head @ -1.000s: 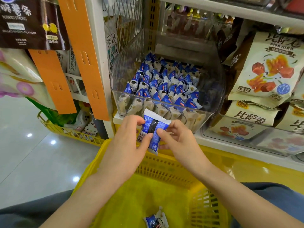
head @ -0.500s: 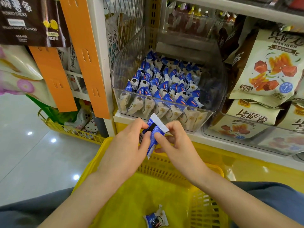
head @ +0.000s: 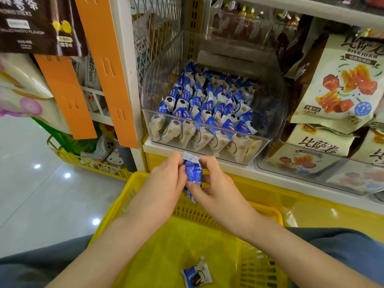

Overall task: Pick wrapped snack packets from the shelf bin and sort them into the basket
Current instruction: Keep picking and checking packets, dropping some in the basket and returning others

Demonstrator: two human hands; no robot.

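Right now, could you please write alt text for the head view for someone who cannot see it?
The left hand and right hand pinch one blue-and-white snack packet above a yellow basket that holds a second packet; behind, a clear shelf bin holds matching packets.

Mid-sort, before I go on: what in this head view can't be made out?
Head view, held packet: left hand and right hand cover most of its print.
Head view, basket: bottom edge and both forearms hide its floor beyond one loose packet.
Head view, clear bin: glare on its right wall blurs the rear packets.
Head view, top-shelf bottles: too small and blurred to identify.
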